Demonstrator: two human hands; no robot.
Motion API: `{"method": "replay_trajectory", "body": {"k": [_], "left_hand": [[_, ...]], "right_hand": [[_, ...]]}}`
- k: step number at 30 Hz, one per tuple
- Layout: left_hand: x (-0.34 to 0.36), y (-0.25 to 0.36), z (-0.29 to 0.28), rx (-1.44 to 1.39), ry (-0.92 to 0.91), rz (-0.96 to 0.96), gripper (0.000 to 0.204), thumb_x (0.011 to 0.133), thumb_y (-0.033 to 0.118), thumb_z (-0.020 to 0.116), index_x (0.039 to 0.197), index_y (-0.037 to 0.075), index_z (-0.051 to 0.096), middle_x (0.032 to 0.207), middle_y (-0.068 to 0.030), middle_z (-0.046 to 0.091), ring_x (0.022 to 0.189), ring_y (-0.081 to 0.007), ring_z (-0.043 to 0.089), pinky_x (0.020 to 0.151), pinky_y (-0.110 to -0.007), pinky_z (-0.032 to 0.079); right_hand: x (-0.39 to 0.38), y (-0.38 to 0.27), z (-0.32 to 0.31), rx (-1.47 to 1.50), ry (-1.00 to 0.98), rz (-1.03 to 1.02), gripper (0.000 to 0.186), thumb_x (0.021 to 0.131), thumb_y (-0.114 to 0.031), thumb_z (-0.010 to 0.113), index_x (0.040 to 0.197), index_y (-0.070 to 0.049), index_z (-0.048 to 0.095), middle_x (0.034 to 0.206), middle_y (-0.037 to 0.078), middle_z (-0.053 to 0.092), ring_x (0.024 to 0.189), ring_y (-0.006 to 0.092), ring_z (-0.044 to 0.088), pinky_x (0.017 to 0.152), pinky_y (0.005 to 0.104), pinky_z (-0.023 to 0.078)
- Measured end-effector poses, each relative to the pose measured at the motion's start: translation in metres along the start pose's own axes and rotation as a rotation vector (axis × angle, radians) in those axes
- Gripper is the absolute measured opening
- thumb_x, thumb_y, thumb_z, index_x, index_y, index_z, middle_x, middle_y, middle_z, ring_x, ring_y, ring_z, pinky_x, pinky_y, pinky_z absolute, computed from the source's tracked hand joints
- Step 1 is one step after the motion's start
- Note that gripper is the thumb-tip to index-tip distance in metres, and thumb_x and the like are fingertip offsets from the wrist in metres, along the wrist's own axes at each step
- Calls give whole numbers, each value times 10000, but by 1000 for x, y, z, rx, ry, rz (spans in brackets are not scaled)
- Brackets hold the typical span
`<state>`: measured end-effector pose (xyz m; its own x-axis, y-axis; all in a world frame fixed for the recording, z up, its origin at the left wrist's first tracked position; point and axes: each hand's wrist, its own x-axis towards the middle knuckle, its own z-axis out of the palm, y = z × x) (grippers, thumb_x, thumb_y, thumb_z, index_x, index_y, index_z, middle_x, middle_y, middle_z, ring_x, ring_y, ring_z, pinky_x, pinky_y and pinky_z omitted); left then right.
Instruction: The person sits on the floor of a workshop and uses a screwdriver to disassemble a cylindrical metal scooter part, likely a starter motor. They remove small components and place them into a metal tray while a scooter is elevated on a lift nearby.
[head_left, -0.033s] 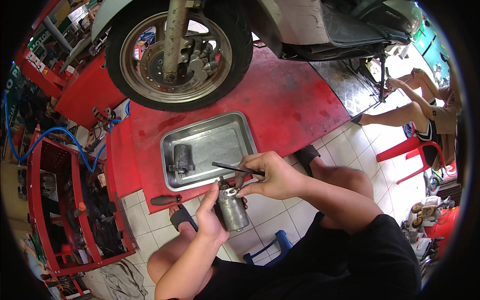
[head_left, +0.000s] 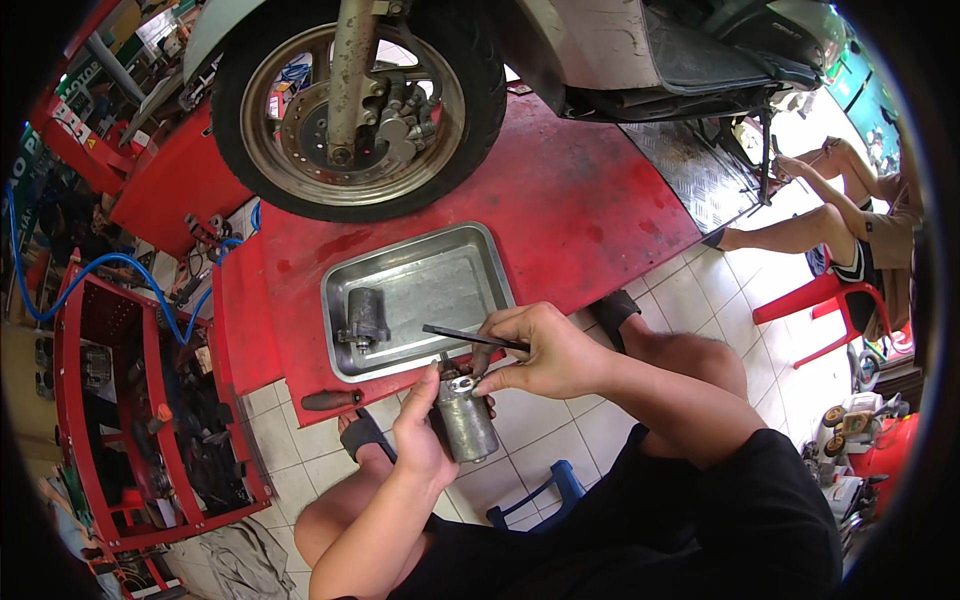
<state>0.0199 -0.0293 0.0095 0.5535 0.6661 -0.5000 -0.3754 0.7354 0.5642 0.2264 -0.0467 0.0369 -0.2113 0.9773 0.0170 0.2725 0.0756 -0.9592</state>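
Note:
My left hand point(head_left: 421, 432) is wrapped round a grey metal starter motor point(head_left: 467, 424), a small cylinder held upright with its shaft end up. In my right hand point(head_left: 540, 352) a thin, flat black tool point(head_left: 470, 338) is gripped, its free end pointing left over the tray; its exact kind is unclear. The right thumb and a fingertip touch the motor's upper end. Just beyond the hands lies a shallow metal tray point(head_left: 460, 237), and a second, similar motor point(head_left: 364, 318) stands at its left side. A dark-handled tool point(head_left: 331, 400) rests by the tray's near left corner.
A scooter's front wheel point(head_left: 235, 130) stands on the red platform point(head_left: 570, 200) beyond the tray. At left is a red tool rack point(head_left: 165, 400) with a blue hose point(head_left: 120, 258) above it. A blue stool point(head_left: 565, 485) is near me; another person sits on a red stool point(head_left: 815, 297).

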Motion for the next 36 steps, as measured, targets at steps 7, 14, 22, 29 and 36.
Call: {"method": "replay_trajectory", "body": {"k": [7,14,22,29,36], "left_hand": [[2,-6,-5,74,-45,51,402,1027,378,475,1192,27,582,952,-130,673,805,-235,676,726,-372,564],[1,-4,-2,57,-64,23,425,1029,392,466,1202,21,582,964,-132,673,812,-241,675,733,-376,565],[1,-5,-1,68,-69,11,460,1031,422,442,1217,24,578,1006,-138,671,831,-256,668,748,-392,556],[0,-1,0,52,-76,-42,495,1038,464,389,1233,40,554,1057,-150,658,875,-288,656,783,-423,542],[-1,0,-1,64,-71,-37,498,1037,458,386,1247,33,539,1048,-161,655,878,-297,654,793,-428,541]], "right_hand": [[-3,-3,-2,-107,25,-44,293,694,-133,869,903,9,721,851,152,670,828,306,678,732,387,515],[-5,-5,-1,-33,48,-57,304,696,-141,873,911,10,721,835,151,675,807,304,677,733,377,520],[-6,-5,-4,-128,32,-75,362,663,-179,901,902,19,715,814,139,678,785,295,677,720,370,525],[-3,1,-6,-61,29,-228,355,698,-168,884,921,29,691,815,140,658,737,289,658,688,367,519],[-4,0,-7,-134,-3,-183,302,757,-138,851,956,25,693,860,143,665,771,254,653,701,341,502]]}}
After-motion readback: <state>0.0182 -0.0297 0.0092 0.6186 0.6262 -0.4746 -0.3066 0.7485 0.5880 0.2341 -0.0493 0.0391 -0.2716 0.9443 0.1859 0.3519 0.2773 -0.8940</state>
